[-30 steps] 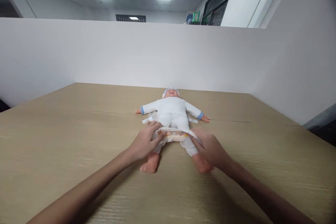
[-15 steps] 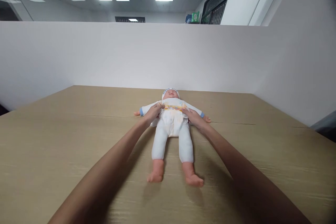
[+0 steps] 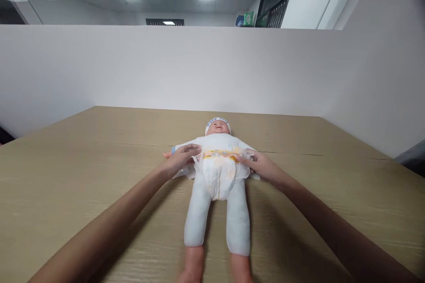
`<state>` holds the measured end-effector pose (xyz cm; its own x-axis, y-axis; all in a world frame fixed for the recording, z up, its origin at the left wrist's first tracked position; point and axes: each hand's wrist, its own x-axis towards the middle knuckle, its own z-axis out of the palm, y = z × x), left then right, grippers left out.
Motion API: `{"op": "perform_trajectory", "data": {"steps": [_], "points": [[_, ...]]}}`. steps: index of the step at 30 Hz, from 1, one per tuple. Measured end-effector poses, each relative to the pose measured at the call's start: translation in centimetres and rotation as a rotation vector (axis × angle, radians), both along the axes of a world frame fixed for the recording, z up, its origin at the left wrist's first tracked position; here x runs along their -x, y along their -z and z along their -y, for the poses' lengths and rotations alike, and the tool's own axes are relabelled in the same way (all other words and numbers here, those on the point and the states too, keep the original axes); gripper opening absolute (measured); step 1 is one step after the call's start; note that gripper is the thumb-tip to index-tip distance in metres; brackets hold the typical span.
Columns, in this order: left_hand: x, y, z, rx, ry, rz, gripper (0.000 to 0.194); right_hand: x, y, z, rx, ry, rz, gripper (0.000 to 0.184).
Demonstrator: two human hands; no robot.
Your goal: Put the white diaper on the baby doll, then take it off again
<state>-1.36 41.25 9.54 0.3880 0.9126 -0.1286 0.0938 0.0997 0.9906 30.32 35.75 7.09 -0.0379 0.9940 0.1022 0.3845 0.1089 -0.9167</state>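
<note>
A baby doll (image 3: pixel 217 141) in white clothes and a white cap lies on its back on the wooden table (image 3: pixel 83 172), head away from me. A white diaper (image 3: pixel 219 172) with a yellow printed waistband covers its belly and crotch. My left hand (image 3: pixel 179 159) pinches the diaper's left side flap beside the doll's waist. My right hand (image 3: pixel 255 163) grips the right side flap at the waistband. The doll's bare feet run off the frame's bottom edge.
White partition walls (image 3: pixel 133 70) close off the table at the back and on the right. A seam (image 3: pixel 299 153) runs across the tabletop behind the doll. Ceiling lights and a dark window frame show above the partition.
The diaper front, held at the doll's thighs a second ago, has been pulled up over the belly. The doll now lies closer to me, and both hands have shifted to the side flaps.
</note>
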Motion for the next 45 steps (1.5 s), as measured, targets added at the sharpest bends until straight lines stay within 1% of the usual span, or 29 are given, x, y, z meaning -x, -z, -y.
{"op": "perform_trajectory", "data": {"steps": [2,4,7,9,11,13,15,17,19,22,26,28,31,34,36,37,39,41,43,45], "points": [[0.6,-0.1,-0.1,-0.038,-0.067,-0.013,0.059,-0.7,0.3,0.5,0.025,0.012,-0.037,0.062],[1.2,-0.6,0.0,-0.079,-0.104,-0.035,0.060,-1.6,0.9,1.4,-0.021,0.059,0.010,0.055],[1.1,-2.1,1.0,-0.222,-0.147,-0.135,0.048,-3.0,2.5,3.1,-0.146,0.162,0.304,0.041],[0.1,-3.4,2.1,-0.383,-0.159,-0.246,0.041,-3.7,3.7,4.0,-0.207,0.212,0.484,0.037],[-1.8,-4.5,3.1,-0.576,-0.117,-0.338,0.036,-4.1,4.8,4.4,-0.247,0.240,0.570,0.035],[-4.1,-5.2,3.9,-0.788,-0.016,-0.418,0.032,-4.2,5.6,4.4,-0.267,0.252,0.604,0.035],[-6.4,-5.2,4.1,-0.965,0.103,-0.512,0.028,-4.1,6.1,4.2,-0.267,0.259,0.602,0.035],[-8.2,-4.6,4.0,-1.058,0.179,-0.610,0.027,-4.0,6.4,4.0,-0.245,0.269,0.566,0.034],[-9.3,-3.7,3.7,-1.088,0.184,-0.684,0.028,-3.9,6.4,3.8,-0.206,0.277,0.513,0.033],[-9.8,-2.7,3.4,-1.101,0.150,-0.737,0.035,-3.8,6.3,3.8,-0.138,0.282,0.435,0.033],[-9.5,-2.3,3.3,-1.074,0.137,-0.756,0.044,-4.0,5.2,4.0,-0.060,0.175,0.270,0.043],[-9.4,-2.3,3.4,-1.058,0.134,-0.746,0.045,-4.1,4.0,4.0,-0.052,0.107,0.199,0.048],[-9.5,-2.5,3.5,-1.038,0.134,-0.746,0.045,-3.6,1.4,3.3,-0.046,0.035,0.122,0.050],[-9.6,-2.5,3.6,-1.029,0.139,-0.758,0.048,-1.6,-1.1,1.7,-0.014,-0.047,0.064,0.043],[-9.6,-2.5,3.6,-1.028,0.134,-0.761,0.046,0.3,-2.1,0.4,-0.001,-0.088,0.065,0.039],[-9.6,-2.4,3.6,-1.026,0.129,-0.765,0.045,1.2,-2.2,-0.1,-0.006,-0.092,0.073,0.038],[-9.5,-2.2,3.6,-1.018,0.119,-0.770,0.042,2.9,-2.0,-0.7,-0.022,-0.076,0.079,0.034],[-9.4,-2.1,3.6,-1.002,0.119,-0.752,0.042,3.9,-1.3,-0.4,-0.072,-0.029,0.076,0.029],[-9.2,-2.1,3.5,-0.983,0.135,-0.711,0.045,4.3,-0.5,0.9,-0.215,0.038,0.104,0.026],[-9.0,-2.3,3.4,-0.962,0.163,-0.668,0.050,4.2,0.3,2.6,-0.422,0.062,0.160,0.024]]}}
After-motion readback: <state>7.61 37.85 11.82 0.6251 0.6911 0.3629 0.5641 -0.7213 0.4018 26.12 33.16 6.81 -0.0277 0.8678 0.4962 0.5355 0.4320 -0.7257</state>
